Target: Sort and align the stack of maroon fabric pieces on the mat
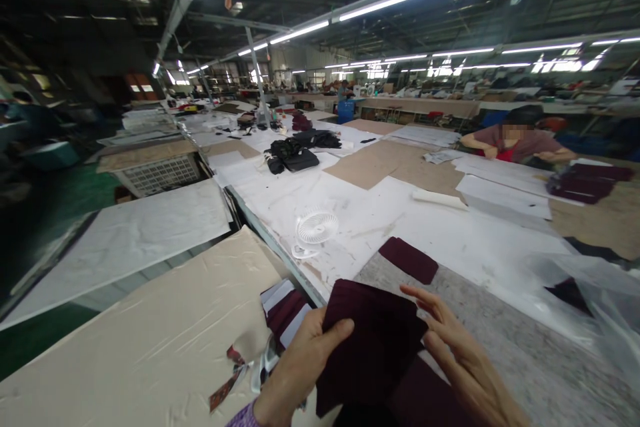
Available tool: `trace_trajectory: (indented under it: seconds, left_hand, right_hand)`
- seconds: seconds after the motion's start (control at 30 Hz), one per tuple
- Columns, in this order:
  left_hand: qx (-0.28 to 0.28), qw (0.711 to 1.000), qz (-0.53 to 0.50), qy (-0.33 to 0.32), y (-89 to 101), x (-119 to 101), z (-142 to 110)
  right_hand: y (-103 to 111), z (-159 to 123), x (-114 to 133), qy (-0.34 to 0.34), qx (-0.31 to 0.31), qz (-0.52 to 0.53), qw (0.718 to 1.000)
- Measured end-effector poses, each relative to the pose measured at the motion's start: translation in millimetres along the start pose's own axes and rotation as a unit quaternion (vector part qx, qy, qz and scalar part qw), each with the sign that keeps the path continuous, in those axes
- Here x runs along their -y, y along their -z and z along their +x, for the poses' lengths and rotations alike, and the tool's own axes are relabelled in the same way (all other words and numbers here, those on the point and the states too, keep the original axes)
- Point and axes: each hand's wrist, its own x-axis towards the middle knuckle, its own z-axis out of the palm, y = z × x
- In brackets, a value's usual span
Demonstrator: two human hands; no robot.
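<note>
A stack of dark maroon fabric pieces sits at the bottom centre, held up over the grey table surface. My left hand grips its left edge, thumb pressed on top. My right hand rests against the right edge with fingers stretched out and apart. One more maroon piece lies flat just beyond the stack. Under my left hand sits a bundle of maroon and white pieces.
A small white fan lies on the white-papered table. Black garments are piled further back. A person works at the right beside a maroon stack. Clear plastic lies at right; a beige board at left.
</note>
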Motion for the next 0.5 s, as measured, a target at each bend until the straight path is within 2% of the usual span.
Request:
trace_trajectory:
  seconds: [0.07,0.17,0.2,0.27,0.4,0.5]
  left_hand:
    - [-0.008,0.999,-0.039,-0.018,-1.6,-0.8,1.7]
    - [-0.007,0.997,-0.074,-0.027,-5.4,-2.5,4.0]
    - [-0.012,0.996,-0.081,-0.03,-6.9,-2.8,5.0]
    - [-0.033,0.994,-0.094,-0.036,-10.1,-2.9,7.0]
    - [-0.064,0.989,-0.126,-0.04,-17.9,-1.3,9.2]
    - [-0.053,0.985,-0.156,-0.045,-24.4,-0.6,8.1]
  right_hand:
    - [-7.3,-0.8,-8.2,-0.004,-0.026,0.024,0.999]
    - [-17.0,-2.5,-14.7,-0.004,-0.022,0.031,0.999]
    - [-19.9,-3.1,-15.0,0.008,-0.028,0.011,1.0]
    - [-25.9,-5.1,-13.8,0.068,-0.084,-0.062,0.992]
    - [-36.6,-13.0,-11.5,0.231,-0.233,-0.205,0.922]
    - [-39.2,-17.9,-12.6,0.257,-0.281,-0.275,0.883]
